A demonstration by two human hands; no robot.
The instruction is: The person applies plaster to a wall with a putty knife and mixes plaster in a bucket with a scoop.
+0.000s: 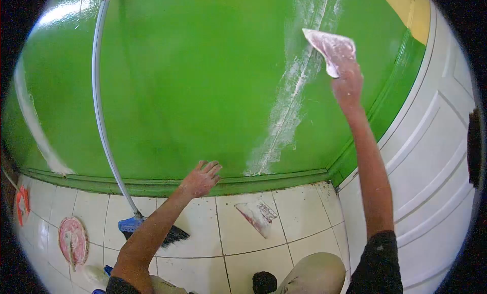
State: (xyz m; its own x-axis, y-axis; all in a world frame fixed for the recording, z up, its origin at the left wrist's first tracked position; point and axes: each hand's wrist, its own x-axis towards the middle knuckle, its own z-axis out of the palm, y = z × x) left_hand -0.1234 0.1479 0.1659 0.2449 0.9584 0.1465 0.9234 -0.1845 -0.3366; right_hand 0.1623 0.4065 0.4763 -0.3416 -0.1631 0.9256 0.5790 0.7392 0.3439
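Note:
My right hand (349,88) is raised and wrapped around a flat, putty-smeared spreader (336,49). The spreader's edge is over a white filled seam (290,106) that runs down the green wall (198,86); whether it touches the wall is hard to tell. Low down, beside the green baseboard (299,178), my left hand (202,180) is held out with its fingers spread and nothing in it. A second spreader (257,216), pinkish and smeared, lies on the tiled floor to the right of that hand.
A broom (97,86) leans on the wall at left, its bristles behind my left forearm. A round pink-smeared dish (78,235) with a stick on it and an orange object (23,205) lie further left. A white door (426,177) stands at right.

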